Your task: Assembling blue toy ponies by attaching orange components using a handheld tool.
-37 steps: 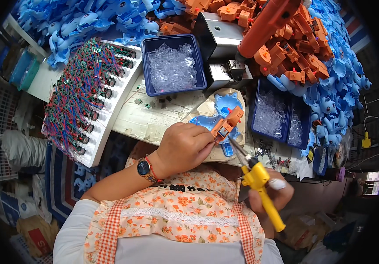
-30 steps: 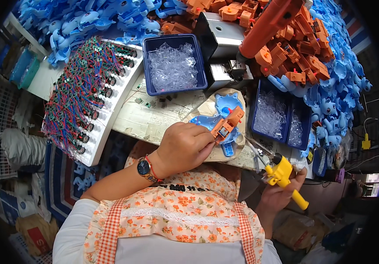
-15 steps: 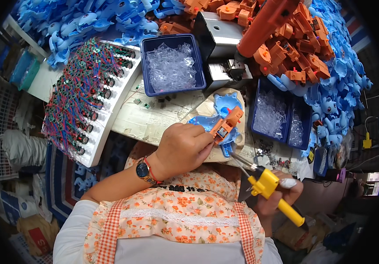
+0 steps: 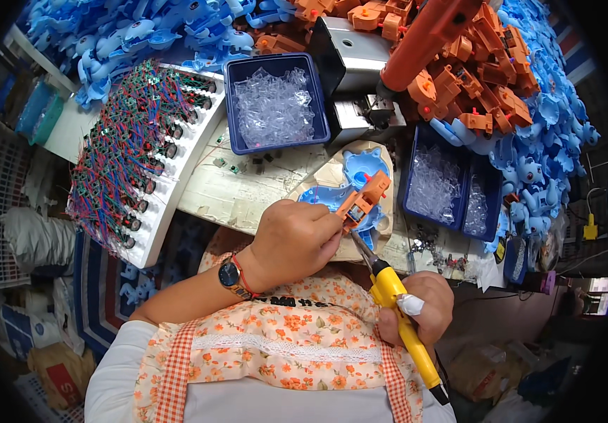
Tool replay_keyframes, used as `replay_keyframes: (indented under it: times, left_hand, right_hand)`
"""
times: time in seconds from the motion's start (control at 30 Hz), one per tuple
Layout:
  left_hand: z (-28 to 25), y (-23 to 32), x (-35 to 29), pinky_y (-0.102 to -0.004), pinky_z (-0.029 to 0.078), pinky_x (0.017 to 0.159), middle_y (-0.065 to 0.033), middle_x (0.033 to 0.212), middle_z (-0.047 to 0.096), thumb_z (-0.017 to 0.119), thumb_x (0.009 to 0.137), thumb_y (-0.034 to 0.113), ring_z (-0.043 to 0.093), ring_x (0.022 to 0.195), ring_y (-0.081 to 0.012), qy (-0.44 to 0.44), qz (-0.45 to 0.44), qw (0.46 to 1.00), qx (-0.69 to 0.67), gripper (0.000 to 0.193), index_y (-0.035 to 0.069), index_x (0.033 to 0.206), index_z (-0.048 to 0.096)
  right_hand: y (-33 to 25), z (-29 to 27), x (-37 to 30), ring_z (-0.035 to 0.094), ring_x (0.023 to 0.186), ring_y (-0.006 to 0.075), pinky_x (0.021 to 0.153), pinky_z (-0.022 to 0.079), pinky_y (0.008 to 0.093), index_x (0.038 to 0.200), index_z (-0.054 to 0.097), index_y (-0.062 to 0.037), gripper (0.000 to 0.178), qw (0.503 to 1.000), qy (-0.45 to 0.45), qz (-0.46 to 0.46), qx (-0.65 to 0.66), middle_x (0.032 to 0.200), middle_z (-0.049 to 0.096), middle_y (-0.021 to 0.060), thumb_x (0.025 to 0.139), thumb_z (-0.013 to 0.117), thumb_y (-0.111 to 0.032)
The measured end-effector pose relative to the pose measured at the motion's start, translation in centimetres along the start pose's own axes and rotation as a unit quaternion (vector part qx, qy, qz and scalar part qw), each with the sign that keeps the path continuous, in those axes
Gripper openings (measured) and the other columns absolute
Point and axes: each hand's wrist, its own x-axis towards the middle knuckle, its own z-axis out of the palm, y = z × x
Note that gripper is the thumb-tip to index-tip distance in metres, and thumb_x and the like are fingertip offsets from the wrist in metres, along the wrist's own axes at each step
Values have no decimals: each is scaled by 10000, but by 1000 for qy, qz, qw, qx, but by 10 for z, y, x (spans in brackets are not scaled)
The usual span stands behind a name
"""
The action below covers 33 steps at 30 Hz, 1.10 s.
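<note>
An orange plastic housing [image 4: 365, 201] with a small metal part in it lies tilted over a blue toy shell half [image 4: 362, 168]. My left hand [image 4: 297, 233] pinches the housing's near-left end, its fingertips mostly hidden behind the knuckles. Beneath the shell is a cream-coloured fixture [image 4: 386, 229] shaped around it. My right hand [image 4: 420, 310], with a white wrap on one digit, is closed around the handle of a yellow soldering iron [image 4: 391, 287]. The iron's metal tip points up and left, close to the near end of the housing; whether it touches cannot be made out.
Blue bins of clear plastic pieces [image 4: 228, 106] [image 4: 467, 185] stand left and right of the fixture. A white foam tray [image 4: 166, 204] carries wired circuit boards. An orange-handled press [image 4: 424, 49] rises behind, before heaps of orange housings [image 4: 487, 77] and blue shells [image 4: 142, 35].
My right hand has moved left and turned the soldering iron, bringing its tip up close to the orange housing. My left hand has stayed in place on the housing.
</note>
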Motion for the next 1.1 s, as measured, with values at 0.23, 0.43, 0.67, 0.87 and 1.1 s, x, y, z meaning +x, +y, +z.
replay_keyframes:
  times: [0.23, 0.43, 0.67, 0.87, 1.1]
  left_hand:
    - [0, 0, 0, -349, 440, 508, -43, 653, 596, 743, 702, 102, 592, 556, -237, -1, -3, 1000, 1, 98, 110, 738, 652]
    - [0, 0, 0, -346, 445, 511, -44, 656, 601, 746, 702, 105, 593, 555, -238, 0, -5, 1000, -2, 97, 110, 743, 658]
    - [-1, -1, 0, -349, 448, 513, -44, 655, 601, 742, 711, 107, 594, 556, -238, -2, -7, 1000, -3, 88, 110, 748, 662]
    - [-1, -1, 0, -350, 447, 509, -45, 653, 598, 740, 716, 111, 592, 555, -237, -1, -8, 1000, -6, 86, 111, 747, 659]
    - [-2, 0, 1, -375, 449, 533, -52, 641, 569, 703, 762, 131, 603, 576, -241, -11, -12, 1000, -13, 72, 87, 773, 646]
  right_hand:
    - [-5, 4, 9, 565, 508, 207, 491, 489, 322, 1012, 512, -107, 393, 999, -12, 31, -28, 634, 557, 30, 772, 809, -202]
    - [-7, 7, 12, 565, 509, 208, 487, 484, 329, 983, 508, -106, 388, 998, -22, 40, -34, 626, 546, 30, 761, 817, -184]
    - [-5, 1, 8, 559, 540, 238, 544, 497, 369, 1051, 471, -50, 349, 999, -23, 8, -42, 656, 571, 82, 830, 703, -190]
    - [3, 0, 2, 546, 500, 222, 498, 494, 361, 1029, 483, -15, 331, 999, 8, -31, -14, 643, 569, 85, 813, 690, -154]
    - [2, -5, -4, 559, 551, 226, 538, 509, 375, 1047, 474, -15, 346, 1000, 23, -16, -9, 709, 568, 103, 814, 681, -167]
